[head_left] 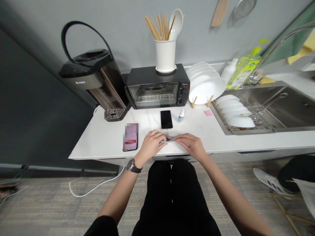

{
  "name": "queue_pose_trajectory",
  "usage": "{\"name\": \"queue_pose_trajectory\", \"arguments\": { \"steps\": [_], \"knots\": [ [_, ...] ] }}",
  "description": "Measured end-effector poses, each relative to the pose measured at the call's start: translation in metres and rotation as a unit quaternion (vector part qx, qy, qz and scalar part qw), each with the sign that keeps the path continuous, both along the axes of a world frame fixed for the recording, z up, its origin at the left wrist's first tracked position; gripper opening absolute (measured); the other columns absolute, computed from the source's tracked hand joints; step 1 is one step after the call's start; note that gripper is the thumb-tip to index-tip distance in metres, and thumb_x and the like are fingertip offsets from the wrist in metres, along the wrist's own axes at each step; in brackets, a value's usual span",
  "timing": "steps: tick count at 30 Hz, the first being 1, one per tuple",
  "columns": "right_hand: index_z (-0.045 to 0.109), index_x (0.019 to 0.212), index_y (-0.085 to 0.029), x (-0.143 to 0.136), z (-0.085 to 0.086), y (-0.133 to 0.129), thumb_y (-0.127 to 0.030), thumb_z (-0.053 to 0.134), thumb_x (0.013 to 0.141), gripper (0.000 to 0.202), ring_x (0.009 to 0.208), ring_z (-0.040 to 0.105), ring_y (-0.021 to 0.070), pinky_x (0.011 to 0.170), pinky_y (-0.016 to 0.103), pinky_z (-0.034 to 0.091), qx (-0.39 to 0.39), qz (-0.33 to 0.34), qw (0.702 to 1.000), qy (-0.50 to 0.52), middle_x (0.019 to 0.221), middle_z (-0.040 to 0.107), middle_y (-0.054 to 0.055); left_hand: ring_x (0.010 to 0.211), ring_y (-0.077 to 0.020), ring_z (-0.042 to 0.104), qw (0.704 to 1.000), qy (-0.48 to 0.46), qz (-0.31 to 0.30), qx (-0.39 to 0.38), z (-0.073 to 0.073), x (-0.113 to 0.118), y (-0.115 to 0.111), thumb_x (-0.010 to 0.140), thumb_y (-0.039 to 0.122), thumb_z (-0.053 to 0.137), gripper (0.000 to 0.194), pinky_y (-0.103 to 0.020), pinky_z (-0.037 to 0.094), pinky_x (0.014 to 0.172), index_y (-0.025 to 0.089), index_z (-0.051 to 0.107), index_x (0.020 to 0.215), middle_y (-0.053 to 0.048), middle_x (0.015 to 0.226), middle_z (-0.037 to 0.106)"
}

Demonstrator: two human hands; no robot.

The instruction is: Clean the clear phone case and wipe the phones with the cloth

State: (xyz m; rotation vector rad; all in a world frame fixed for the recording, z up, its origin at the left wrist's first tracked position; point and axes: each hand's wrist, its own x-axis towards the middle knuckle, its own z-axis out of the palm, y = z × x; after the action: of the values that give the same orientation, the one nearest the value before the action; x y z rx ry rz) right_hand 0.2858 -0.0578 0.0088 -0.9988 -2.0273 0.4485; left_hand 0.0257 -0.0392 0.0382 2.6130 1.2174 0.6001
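My left hand, with a dark watch on the wrist, is closed on one end of a thin grey piece that looks like a cloth. The other end is pinched by my right hand, so the cloth spans the gap just above the counter's front edge. Past my fingers lies a phone with a black screen. A small white spray bottle with a blue and yellow label stands to its right. Left of my left hand is a second phone, its screen lit and partly blurred.
The white counter holds a drink dispenser, a toaster oven topped by a chopstick cup, and racked plates. A sink with bowls is at right. A person's shoe shows lower right.
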Motion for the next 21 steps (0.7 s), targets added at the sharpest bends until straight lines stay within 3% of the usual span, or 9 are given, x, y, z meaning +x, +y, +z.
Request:
{"name": "queue_pose_trajectory", "arguments": {
  "steps": [5, 8, 11, 16, 21],
  "knots": [
    [0.077, 0.110, -0.030, -0.001, -0.009, -0.030, -0.032, 0.062, 0.105, 0.016, 0.112, 0.072, 0.0243, 0.098, 0.044, 0.061, -0.013, 0.032, 0.999, -0.023, 0.118, 0.079, 0.005, 0.111, -0.0262, 0.061, 0.998, -0.013, -0.039, -0.053, -0.005, -0.010, -0.030, 0.090, 0.047, 0.081, 0.028, -0.042, 0.047, 0.102, 0.024, 0.065, 0.091, -0.003, 0.105, 0.069],
    [0.076, 0.109, -0.029, -0.005, -0.008, -0.034, -0.034, 0.066, 0.103, 0.013, 0.118, 0.070, 0.0246, 0.103, 0.044, 0.059, -0.023, 0.021, 0.999, -0.029, 0.124, 0.076, 0.005, 0.113, -0.0231, 0.063, 0.995, -0.051, -0.050, -0.073, -0.009, -0.016, -0.030, 0.101, 0.045, 0.067, 0.020, -0.040, 0.049, 0.104, 0.025, 0.068, 0.102, -0.004, 0.114, 0.070],
    [0.075, 0.115, -0.029, -0.013, -0.009, -0.026, -0.033, 0.065, 0.103, 0.016, 0.118, 0.069, 0.0251, 0.105, 0.045, 0.058, -0.030, -0.016, 0.998, -0.046, 0.126, 0.075, 0.006, 0.119, -0.0223, 0.062, 0.995, -0.067, -0.042, -0.063, -0.016, -0.022, -0.019, 0.109, 0.034, 0.053, 0.021, -0.041, 0.050, 0.107, 0.026, 0.069, 0.119, -0.005, 0.124, 0.070],
    [0.076, 0.116, -0.026, -0.021, -0.020, -0.004, -0.025, 0.068, 0.099, 0.019, 0.105, 0.073, 0.0286, 0.093, 0.046, 0.062, -0.054, -0.105, 0.989, -0.085, 0.111, 0.079, 0.007, 0.134, -0.0261, 0.054, 0.998, -0.039, -0.043, -0.035, -0.028, -0.026, -0.010, 0.106, 0.037, 0.059, 0.036, -0.046, 0.046, 0.118, 0.027, 0.064, 0.140, -0.007, 0.145, 0.063],
    [0.076, 0.113, -0.027, -0.020, -0.019, 0.011, -0.025, 0.064, 0.100, 0.018, 0.095, 0.074, 0.0248, 0.087, 0.040, 0.061, -0.073, -0.111, 0.989, -0.059, 0.100, 0.080, 0.005, 0.146, -0.0284, 0.047, 0.999, -0.018, -0.034, -0.023, -0.027, -0.024, -0.015, 0.103, 0.039, 0.062, 0.044, -0.051, 0.040, 0.125, 0.029, 0.060, 0.146, -0.009, 0.156, 0.055]
  ]
}}
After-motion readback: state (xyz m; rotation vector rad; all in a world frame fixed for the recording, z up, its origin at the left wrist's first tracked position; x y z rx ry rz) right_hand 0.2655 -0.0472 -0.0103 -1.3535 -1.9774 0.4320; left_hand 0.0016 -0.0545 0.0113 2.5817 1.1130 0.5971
